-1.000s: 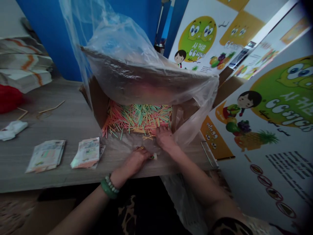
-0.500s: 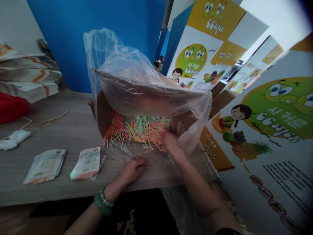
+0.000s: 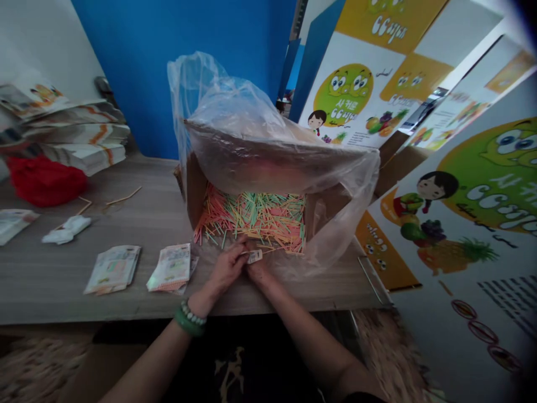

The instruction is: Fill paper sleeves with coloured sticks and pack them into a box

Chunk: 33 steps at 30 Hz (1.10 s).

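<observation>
A grey counter (image 3: 54,291) ran in front of a blue panel (image 3: 210,33). Far left of the hands lay a red cloth (image 3: 46,182), a crumpled white wad (image 3: 67,229) nearer, and a stack of printed packs (image 3: 90,134) farther back. Closer came one pile of packets (image 3: 112,267), then another pile (image 3: 171,266) near the left hand (image 3: 229,266). Just beyond both hands, coloured sticks (image 3: 255,215) lay in a plastic-lined box (image 3: 194,190). The hands were together, a small printed slip (image 3: 254,257) between them; which one gripped it could not be told. Right of the right hand (image 3: 259,273) stood printed cartons (image 3: 453,224).
</observation>
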### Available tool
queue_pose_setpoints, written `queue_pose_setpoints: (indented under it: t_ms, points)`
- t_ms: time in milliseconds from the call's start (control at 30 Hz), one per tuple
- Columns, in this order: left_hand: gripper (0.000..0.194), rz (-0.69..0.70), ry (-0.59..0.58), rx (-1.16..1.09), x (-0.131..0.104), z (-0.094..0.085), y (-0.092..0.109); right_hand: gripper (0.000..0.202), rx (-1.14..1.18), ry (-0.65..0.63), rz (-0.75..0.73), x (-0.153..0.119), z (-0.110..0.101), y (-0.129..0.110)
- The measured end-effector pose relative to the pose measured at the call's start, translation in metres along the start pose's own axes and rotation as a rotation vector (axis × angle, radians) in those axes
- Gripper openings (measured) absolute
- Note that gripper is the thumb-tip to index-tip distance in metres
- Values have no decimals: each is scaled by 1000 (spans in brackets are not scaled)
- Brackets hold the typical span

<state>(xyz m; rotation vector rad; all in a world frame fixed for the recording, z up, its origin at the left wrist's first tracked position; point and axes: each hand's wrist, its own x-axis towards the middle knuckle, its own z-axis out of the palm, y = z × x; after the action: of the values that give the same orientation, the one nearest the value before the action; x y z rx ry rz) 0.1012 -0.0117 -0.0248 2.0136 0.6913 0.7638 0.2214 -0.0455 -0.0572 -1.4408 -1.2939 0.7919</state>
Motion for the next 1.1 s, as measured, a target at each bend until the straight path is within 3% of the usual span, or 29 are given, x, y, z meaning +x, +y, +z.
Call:
queue_pose_setpoints:
  t_ms: [100,200,367,467,600,800,900,1000,1100]
  points:
    - [18,-17,-10,0,-1,8,-5,14,-43,-6,4,-3,-2,4]
    - [17,-38,31,-97,-3,5,0,21,-114,-52,-4,-4,-10,4]
    - [14,-233,324,-404,-2,-22,16,8,-12,97,88,1,-16,-2]
    - [22,-396,446,-603,-4,-30,16,1,70,90,117,3,-17,-2]
    - [34,-499,426,-740,-11,-26,13,17,120,68,124,0,-19,0]
    - [36,-560,356,-755,-15,-21,13,10,105,66,95,-3,-23,-2]
    - [42,-522,334,-713,-15,-20,9,16,164,64,73,-1,-25,-10]
    - [44,-456,323,-623,-14,-18,3,20,179,-76,96,4,-26,-23]
    - [39,-372,305,-452,-13,-20,1,11,149,-185,152,7,-26,-31]
